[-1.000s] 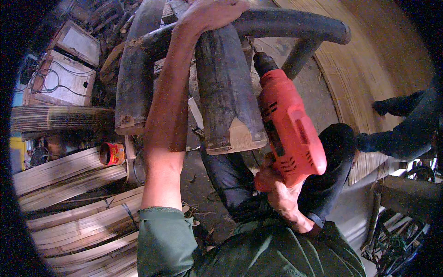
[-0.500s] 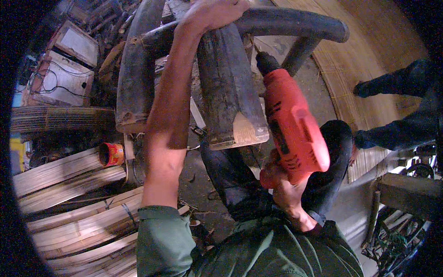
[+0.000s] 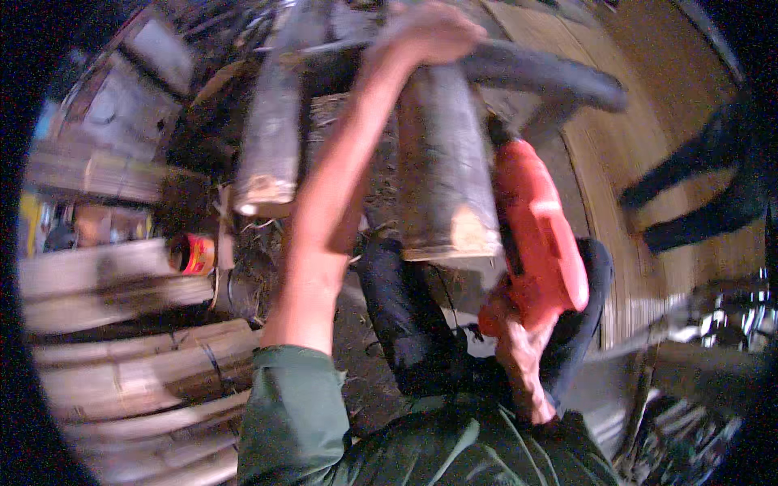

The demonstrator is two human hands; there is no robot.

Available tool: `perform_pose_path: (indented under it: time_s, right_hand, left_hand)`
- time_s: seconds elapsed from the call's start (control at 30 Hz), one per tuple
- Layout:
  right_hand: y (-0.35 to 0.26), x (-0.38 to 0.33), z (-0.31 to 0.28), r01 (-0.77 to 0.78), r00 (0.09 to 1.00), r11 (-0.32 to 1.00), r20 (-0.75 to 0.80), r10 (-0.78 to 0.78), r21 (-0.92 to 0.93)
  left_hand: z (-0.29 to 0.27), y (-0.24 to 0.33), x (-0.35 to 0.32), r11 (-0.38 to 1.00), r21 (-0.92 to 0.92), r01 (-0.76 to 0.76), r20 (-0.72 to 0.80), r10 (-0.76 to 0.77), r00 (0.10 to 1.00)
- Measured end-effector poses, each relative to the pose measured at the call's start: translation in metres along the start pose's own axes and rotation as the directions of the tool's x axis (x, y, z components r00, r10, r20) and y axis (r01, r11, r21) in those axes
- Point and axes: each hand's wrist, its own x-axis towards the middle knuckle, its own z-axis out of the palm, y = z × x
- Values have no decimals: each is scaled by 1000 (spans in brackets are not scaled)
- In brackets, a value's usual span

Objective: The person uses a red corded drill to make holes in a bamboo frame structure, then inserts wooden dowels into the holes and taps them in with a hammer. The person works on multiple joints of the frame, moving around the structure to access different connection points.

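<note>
My left hand reaches far forward and grips the top of a frame of thick dark bamboo poles. The middle pole hangs toward me with its cut end pale. A second thick pole stands to its left, and a curved pole runs across the top right. My right hand holds the grip of an orange electric drill, whose nose points up along the right side of the middle pole. The picture is blurred by motion.
Bundles of split bamboo slats lie at lower left, with a small orange can beside them. Boxes stand at upper left. A woven bamboo mat spreads to the right, where another person's dark legs stand.
The view has tilted and blurred as my head moved. The drill has shifted slightly lower beside the middle pole. The other person's legs have moved at the right.
</note>
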Motion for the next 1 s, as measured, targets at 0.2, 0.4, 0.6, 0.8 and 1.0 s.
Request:
perform_pose_path:
  time_s: [0.2, 0.4, 0.6, 0.8, 1.0]
  right_hand:
    - [21, -57, -39, 7, 1000, 979, -20, -3, 204]
    - [-9, -21, -25, 286, 938, 896, -291, -189, 340]
    - [-8, -10, -41, 296, 947, 904, -219, -235, 309]
    - [-22, 11, -78, 185, 976, 925, -173, -133, 331]
    - [-4, 34, -113, 235, 969, 935, -136, -205, 264]
  left_hand:
    - [2, 25, 18, 900, -255, 353, 78, -344, 936]
    - [-26, 22, -8, 919, -215, 330, 75, -322, 944]
    - [-15, 14, -25, 838, -342, 424, 142, -400, 905]
    - [-15, 23, -12, 798, -463, 386, 129, -371, 920]
    - [-46, 32, 34, 802, -263, 536, 519, -351, 780]
